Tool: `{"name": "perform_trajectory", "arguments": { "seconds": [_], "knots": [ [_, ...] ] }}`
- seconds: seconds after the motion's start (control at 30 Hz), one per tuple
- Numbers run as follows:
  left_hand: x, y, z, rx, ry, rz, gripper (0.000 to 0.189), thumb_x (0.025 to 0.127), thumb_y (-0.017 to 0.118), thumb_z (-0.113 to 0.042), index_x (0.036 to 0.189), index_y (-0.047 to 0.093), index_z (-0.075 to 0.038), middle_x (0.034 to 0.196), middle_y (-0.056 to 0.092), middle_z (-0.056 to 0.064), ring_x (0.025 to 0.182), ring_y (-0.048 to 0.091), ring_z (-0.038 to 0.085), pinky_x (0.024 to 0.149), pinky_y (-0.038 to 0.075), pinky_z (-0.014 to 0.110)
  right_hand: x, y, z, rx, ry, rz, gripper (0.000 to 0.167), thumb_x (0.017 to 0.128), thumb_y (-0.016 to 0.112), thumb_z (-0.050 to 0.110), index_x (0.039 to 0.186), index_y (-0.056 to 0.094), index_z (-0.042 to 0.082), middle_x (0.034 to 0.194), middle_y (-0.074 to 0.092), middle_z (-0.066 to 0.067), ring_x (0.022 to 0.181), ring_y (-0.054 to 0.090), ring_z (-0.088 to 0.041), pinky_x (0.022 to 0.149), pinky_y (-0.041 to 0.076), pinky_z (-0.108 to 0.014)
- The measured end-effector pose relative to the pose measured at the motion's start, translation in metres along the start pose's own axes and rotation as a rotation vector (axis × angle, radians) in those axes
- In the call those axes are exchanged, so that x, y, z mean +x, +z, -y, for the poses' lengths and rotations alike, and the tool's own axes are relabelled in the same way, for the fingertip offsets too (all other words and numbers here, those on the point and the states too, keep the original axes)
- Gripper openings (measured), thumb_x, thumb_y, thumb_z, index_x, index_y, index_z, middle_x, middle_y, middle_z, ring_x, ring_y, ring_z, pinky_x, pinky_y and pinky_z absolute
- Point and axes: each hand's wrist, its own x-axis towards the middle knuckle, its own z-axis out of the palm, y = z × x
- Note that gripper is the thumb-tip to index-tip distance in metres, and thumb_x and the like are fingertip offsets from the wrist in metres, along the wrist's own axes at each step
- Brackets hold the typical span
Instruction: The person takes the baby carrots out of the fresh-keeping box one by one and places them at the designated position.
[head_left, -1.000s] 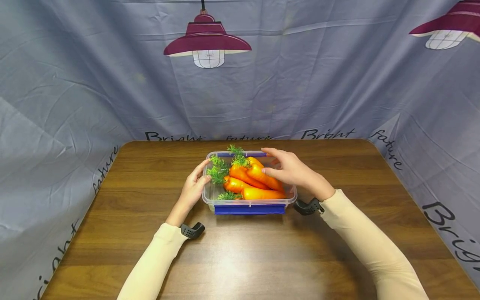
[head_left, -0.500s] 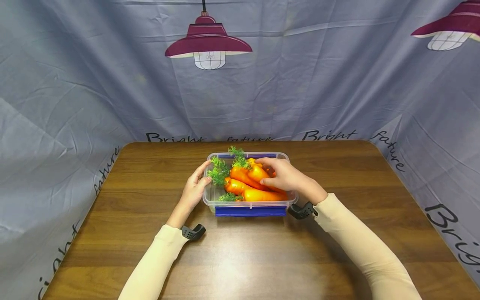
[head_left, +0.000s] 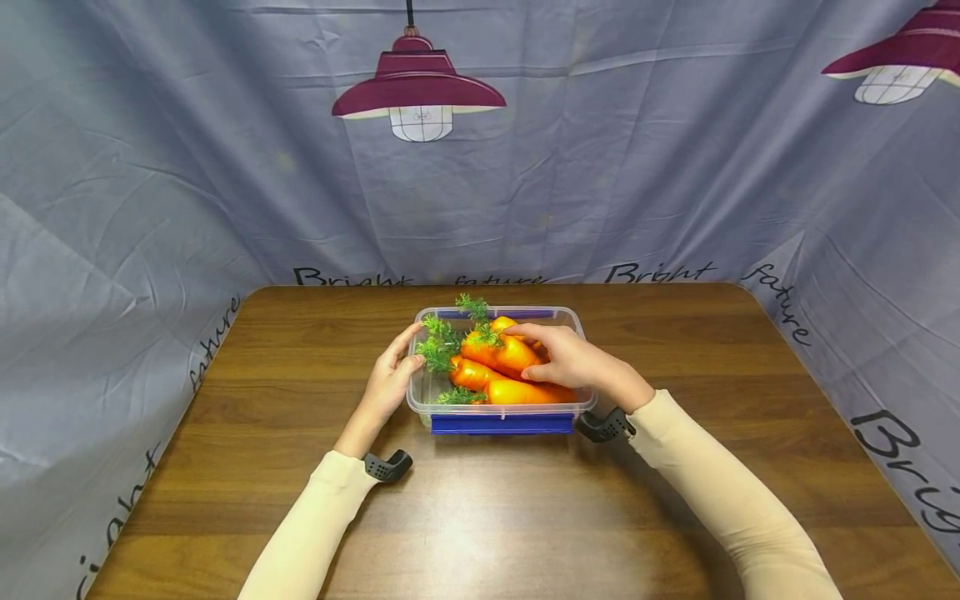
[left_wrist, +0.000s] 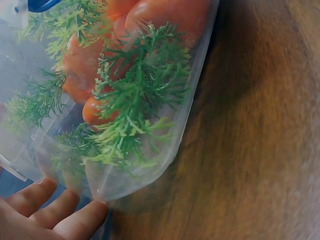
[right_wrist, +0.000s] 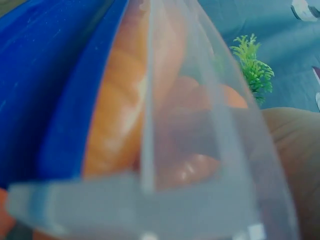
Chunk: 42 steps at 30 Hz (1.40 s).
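Note:
A clear plastic food container [head_left: 502, 410] with blue side latches stands on the table, holding several orange carrots [head_left: 517, 357] with green leafy tops [head_left: 438, 346]. At its left end my left hand [head_left: 388, 379] holds the rim, thumb over the edge; in the left wrist view its fingertips [left_wrist: 90, 212] lie against the outer wall. My right hand [head_left: 573, 358] reaches in over the right end, its thumb and fingers around the thick end of one carrot. The right wrist view looks through the container's wall, with the blue latch [right_wrist: 75, 90] close in front and carrots behind.
The brown wooden table [head_left: 487, 517] extends around the container on all sides. Grey-blue curtains [head_left: 600, 167] printed with red lamps hang behind and beside it. A black wrist camera mount [head_left: 387, 467] sits on the left wrist and another [head_left: 603, 425] on the right.
My right hand has come from the container's back right rim down onto the carrots. The carrot under it has shifted slightly toward the front. My left hand stays at the left end.

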Motion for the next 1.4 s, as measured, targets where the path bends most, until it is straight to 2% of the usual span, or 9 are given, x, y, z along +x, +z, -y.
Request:
{"name": "perform_trajectory", "arguments": {
  "seconds": [0.27,0.43,0.57,0.67,0.8,0.93,1.07,1.2,1.4],
  "knots": [
    [0.001,0.0,0.0,0.006,0.006,-0.005,0.058,0.097,0.048,0.002,0.155,0.041,-0.003,0.164,0.036,0.017,0.151,0.033,0.032,0.095,0.043,0.008,0.001,-0.005,-0.002,0.166,0.069,-0.007,0.067,0.087,0.077,0.007,0.148,0.049,0.004,0.132,0.065,-0.02,0.115,0.066,-0.035,0.094,0.058,-0.049],
    [0.001,0.0,0.002,0.006,0.021,-0.015,0.058,0.097,0.048,0.003,0.154,0.041,-0.001,0.163,0.037,0.019,0.151,0.033,0.033,0.097,0.041,0.008,0.003,-0.009,-0.005,0.254,0.08,-0.087,0.069,0.087,0.076,0.003,0.149,0.045,0.001,0.127,0.067,-0.023,0.112,0.067,-0.037,0.091,0.059,-0.05],
    [0.001,0.0,0.003,0.001,0.016,-0.012,0.057,0.098,0.047,0.003,0.154,0.041,-0.002,0.164,0.037,0.018,0.152,0.031,0.032,0.099,0.04,0.008,0.003,-0.016,-0.007,0.337,0.132,-0.145,0.071,0.089,0.075,0.003,0.152,0.042,0.002,0.129,0.065,-0.025,0.115,0.067,-0.039,0.095,0.057,-0.052],
    [0.002,0.0,0.003,0.0,0.014,-0.011,0.057,0.098,0.047,0.003,0.154,0.041,-0.002,0.164,0.036,0.018,0.152,0.032,0.032,0.098,0.04,0.007,0.004,-0.021,-0.01,0.43,0.169,-0.174,0.071,0.092,0.071,0.001,0.154,0.037,0.001,0.132,0.062,-0.031,0.113,0.068,-0.04,0.091,0.059,-0.045],
    [0.002,0.0,0.003,0.006,0.013,-0.015,0.057,0.098,0.047,0.002,0.155,0.041,-0.003,0.164,0.036,0.017,0.152,0.031,0.031,0.099,0.039,0.007,0.002,-0.03,-0.015,0.612,0.229,-0.205,0.072,0.096,0.064,0.0,0.157,0.027,-0.001,0.13,0.06,-0.037,0.098,0.073,-0.023,0.076,0.061,-0.03],
    [0.002,0.0,0.003,0.011,0.009,-0.02,0.057,0.098,0.048,0.001,0.154,0.041,-0.003,0.164,0.037,0.017,0.152,0.032,0.032,0.099,0.039,0.007,-0.001,-0.037,-0.022,0.804,0.295,-0.23,0.071,0.099,0.06,0.003,0.158,0.022,0.001,0.119,0.067,-0.021,0.088,0.07,-0.008,0.071,0.061,-0.027],
    [0.001,0.0,0.002,0.008,0.012,-0.02,0.057,0.098,0.048,0.001,0.154,0.041,-0.001,0.164,0.035,0.019,0.153,0.03,0.034,0.1,0.039,0.007,-0.007,-0.046,-0.031,0.979,0.338,-0.222,0.067,0.102,0.055,0.006,0.159,0.018,0.003,0.105,0.068,0.003,0.087,0.071,-0.009,0.073,0.061,-0.029],
    [0.001,0.0,0.002,-0.003,0.008,-0.018,0.057,0.098,0.047,0.002,0.154,0.04,-0.001,0.165,0.034,0.019,0.153,0.029,0.034,0.1,0.038,0.007,-0.017,-0.055,-0.039,1.123,0.38,-0.209,0.064,0.104,0.053,0.01,0.158,0.018,0.007,0.1,0.071,0.005,0.085,0.074,-0.012,0.075,0.062,-0.032],
    [0.001,0.0,0.002,-0.007,0.006,-0.016,0.057,0.098,0.047,0.002,0.154,0.04,-0.001,0.165,0.034,0.018,0.154,0.028,0.032,0.101,0.038,0.006,-0.037,-0.066,-0.054,1.189,0.417,-0.191,0.056,0.105,0.05,0.01,0.154,0.022,0.009,0.101,0.07,0.001,0.083,0.074,-0.013,0.074,0.062,-0.035]
  ]
}}
